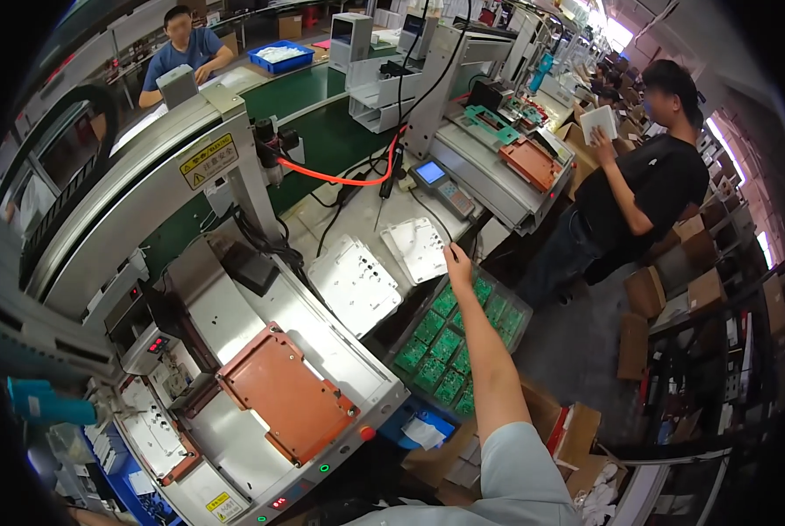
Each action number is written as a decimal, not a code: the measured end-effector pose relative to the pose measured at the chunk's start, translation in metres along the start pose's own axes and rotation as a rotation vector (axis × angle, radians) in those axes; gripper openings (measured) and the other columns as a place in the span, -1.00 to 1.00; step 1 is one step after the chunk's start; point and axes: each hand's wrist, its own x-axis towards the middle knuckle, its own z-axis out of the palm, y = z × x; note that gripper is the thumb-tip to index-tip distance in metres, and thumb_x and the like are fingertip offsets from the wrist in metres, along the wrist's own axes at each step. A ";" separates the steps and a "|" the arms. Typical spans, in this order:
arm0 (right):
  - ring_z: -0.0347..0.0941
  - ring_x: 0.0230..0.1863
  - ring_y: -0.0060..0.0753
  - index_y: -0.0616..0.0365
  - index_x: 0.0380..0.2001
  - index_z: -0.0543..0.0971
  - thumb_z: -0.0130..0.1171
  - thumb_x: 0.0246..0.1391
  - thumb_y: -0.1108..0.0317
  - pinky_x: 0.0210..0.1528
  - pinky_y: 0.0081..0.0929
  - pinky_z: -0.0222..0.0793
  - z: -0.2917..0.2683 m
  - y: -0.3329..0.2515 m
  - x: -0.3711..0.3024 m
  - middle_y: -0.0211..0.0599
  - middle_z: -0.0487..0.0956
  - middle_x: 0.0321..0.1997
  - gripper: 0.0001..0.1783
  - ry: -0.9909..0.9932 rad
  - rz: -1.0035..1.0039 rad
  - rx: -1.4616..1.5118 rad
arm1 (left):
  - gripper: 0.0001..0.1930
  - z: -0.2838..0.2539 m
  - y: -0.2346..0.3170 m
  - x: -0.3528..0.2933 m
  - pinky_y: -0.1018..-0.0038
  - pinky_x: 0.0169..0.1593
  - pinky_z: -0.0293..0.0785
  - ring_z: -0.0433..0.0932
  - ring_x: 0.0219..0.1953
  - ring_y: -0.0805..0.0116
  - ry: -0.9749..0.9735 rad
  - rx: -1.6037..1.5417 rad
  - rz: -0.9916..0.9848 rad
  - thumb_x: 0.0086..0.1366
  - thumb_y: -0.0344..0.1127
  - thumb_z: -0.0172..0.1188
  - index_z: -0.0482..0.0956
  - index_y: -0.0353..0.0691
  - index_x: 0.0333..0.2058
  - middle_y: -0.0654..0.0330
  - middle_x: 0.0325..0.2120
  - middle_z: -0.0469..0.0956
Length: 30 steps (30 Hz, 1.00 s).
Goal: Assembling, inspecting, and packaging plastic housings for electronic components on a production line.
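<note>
My right arm reaches forward, and my right hand (pixel 458 262) is closed at the right edge of a white plastic panel (pixel 415 251) dotted with small holes. The fingertips are small in view, but they seem to pinch that edge. Just left of it lies a larger white plastic panel (pixel 355 286) with dark spots, on the metal bench. Below my right forearm is a clear tray (pixel 517 326) of green circuit boards (pixel 448 342). My left hand is out of view.
Left stands a machine with a red-brown fixture plate (pixel 287 394) and a red button (pixel 367 433). A keypad device (pixel 443 186), an orange air hose (pixel 335 179) and a hanging screwdriver (pixel 392 171) are beyond the panels. A person in black (pixel 642 184) stands right; another (pixel 187 57) sits at the back.
</note>
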 end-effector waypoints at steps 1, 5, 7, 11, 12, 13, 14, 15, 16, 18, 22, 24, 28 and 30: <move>0.46 -0.09 -0.36 0.29 0.01 0.48 0.14 0.13 0.07 -0.01 -0.46 0.31 -0.011 -0.002 -0.011 -0.19 0.57 -0.07 -0.47 0.004 -0.103 -0.025 | -0.51 0.003 -0.003 -0.005 0.25 0.06 0.36 0.44 -0.06 0.10 0.001 -0.011 -0.023 0.34 -0.09 -0.23 0.43 -0.37 0.01 -0.03 -0.05 0.46; 0.41 -0.33 -0.56 0.27 -0.14 0.53 0.03 0.21 0.21 -0.22 -0.54 0.34 -0.063 0.015 -0.109 -0.31 0.55 -0.34 -0.67 0.038 -0.029 0.176 | -0.48 -0.024 -0.012 -0.024 0.25 0.10 0.33 0.42 -0.01 0.07 0.027 -0.075 -0.086 0.35 -0.05 -0.25 0.41 -0.36 0.04 -0.04 -0.02 0.44; 0.27 -0.56 -0.69 0.20 -0.29 0.56 -0.02 0.25 0.26 -0.47 -0.66 0.21 -0.088 0.027 -0.191 -0.48 0.41 -0.58 -0.75 0.001 0.008 0.252 | -0.46 -0.070 -0.001 -0.049 0.25 0.12 0.32 0.41 0.01 0.06 0.075 -0.105 -0.092 0.35 -0.03 -0.26 0.41 -0.35 0.05 -0.05 -0.01 0.43; 0.31 -0.63 -0.59 0.18 -0.41 0.52 0.00 0.23 0.24 -0.56 -0.55 0.23 -0.152 0.113 -0.383 -0.42 0.43 -0.64 -0.74 -0.191 0.242 0.158 | -0.47 -0.043 0.011 -0.120 0.13 0.05 0.39 0.48 -0.09 0.06 0.242 0.476 0.170 0.32 0.00 -0.23 0.44 -0.37 -0.05 -0.01 -0.07 0.48; 0.39 -0.56 -0.39 0.24 -0.39 0.52 -0.01 0.23 0.25 -0.47 -0.39 0.31 -0.176 0.160 -0.436 -0.25 0.51 -0.57 -0.73 -0.187 0.029 -0.112 | -0.56 0.014 0.014 -0.149 0.13 -0.06 0.47 0.53 -0.20 0.09 0.288 0.137 0.076 0.31 -0.10 -0.20 0.49 -0.38 -0.18 -0.04 -0.19 0.53; 0.45 -0.43 -0.23 0.26 -0.38 0.51 -0.03 0.23 0.20 -0.31 -0.29 0.35 -0.203 0.183 -0.486 -0.10 0.56 -0.45 -0.68 -0.409 0.306 -0.135 | -0.64 0.007 0.020 -0.140 0.15 -0.18 0.49 0.55 -0.29 0.11 0.176 0.295 0.182 0.29 -0.19 -0.15 0.52 -0.40 -0.30 -0.05 -0.29 0.55; 0.48 -0.29 -0.21 0.28 -0.30 0.55 -0.08 0.23 0.11 -0.20 -0.30 0.36 -0.232 0.167 -0.518 -0.02 0.58 -0.34 -0.59 -0.760 0.513 -0.425 | -0.70 -0.007 0.021 -0.126 0.17 -0.29 0.46 0.54 -0.38 0.16 0.154 0.475 0.304 0.26 -0.27 -0.10 0.52 -0.41 -0.35 -0.02 -0.35 0.56; 0.51 -0.28 -0.21 0.14 -0.25 0.56 -0.05 0.19 0.05 -0.23 -0.22 0.39 -0.246 0.245 -0.562 -0.27 0.62 -0.38 -0.61 -1.019 0.357 -0.480 | -0.71 -0.055 0.034 -0.101 0.17 -0.36 0.41 0.50 -0.51 0.19 0.397 0.582 0.485 0.21 -0.27 -0.05 0.54 -0.39 -0.42 0.01 -0.43 0.57; 0.51 -0.28 -0.21 0.14 -0.25 0.56 -0.05 0.19 0.05 -0.23 -0.22 0.39 -0.250 0.263 -0.561 -0.27 0.62 -0.38 -0.61 -1.028 0.336 -0.507 | -0.70 0.015 0.017 -0.126 0.22 -0.37 0.40 0.46 -0.55 0.22 0.701 0.119 0.295 0.18 -0.25 -0.02 0.53 -0.38 -0.54 0.05 -0.51 0.56; 0.52 -0.31 -0.24 0.14 -0.25 0.56 -0.04 0.17 0.09 -0.28 -0.27 0.40 -0.250 0.274 -0.563 -0.28 0.62 -0.39 -0.65 -1.043 0.376 -0.446 | -0.58 0.026 0.014 -0.135 0.23 -0.31 0.41 0.51 -0.45 0.17 0.583 0.348 0.200 0.17 -0.13 -0.07 0.57 -0.43 -0.51 0.03 -0.46 0.58; 0.53 -0.37 -0.30 0.13 -0.25 0.54 -0.01 0.14 0.18 -0.37 -0.38 0.43 -0.297 0.289 -0.584 -0.32 0.60 -0.39 -0.72 -0.948 0.565 -0.339 | -0.53 0.069 0.039 -0.190 0.22 -0.16 0.44 0.57 -0.31 0.03 0.515 0.367 0.103 0.15 -0.09 -0.15 0.62 -0.39 -0.36 -0.06 -0.36 0.60; 0.54 -0.40 -0.34 0.13 -0.25 0.54 0.00 0.12 0.23 -0.41 -0.43 0.45 -0.322 0.293 -0.590 -0.33 0.59 -0.40 -0.75 -0.896 0.653 -0.284 | -0.53 0.061 0.039 -0.184 0.22 -0.16 0.44 0.57 -0.29 0.02 0.464 0.343 0.097 0.14 -0.09 -0.14 0.61 -0.38 -0.34 -0.07 -0.35 0.60; 0.47 -0.53 -0.55 0.14 -0.35 0.54 0.11 0.12 0.21 -0.53 -0.61 0.40 -0.331 0.251 -0.597 -0.41 0.56 -0.50 -0.79 -0.696 0.799 0.043 | -0.61 -0.008 0.020 -0.161 0.27 -0.11 0.42 0.54 -0.22 0.06 0.362 0.467 0.190 0.18 -0.14 -0.06 0.57 -0.33 -0.25 -0.04 -0.27 0.58; 0.50 -0.53 -0.51 0.16 -0.32 0.52 0.06 0.12 0.27 -0.57 -0.64 0.37 -0.320 0.238 -0.592 -0.36 0.54 -0.49 -0.81 -0.691 0.762 0.140 | -0.67 -0.031 0.018 -0.185 0.32 -0.08 0.40 0.52 -0.21 0.11 0.232 0.711 0.484 0.26 -0.17 -0.04 0.55 -0.31 -0.21 0.02 -0.26 0.57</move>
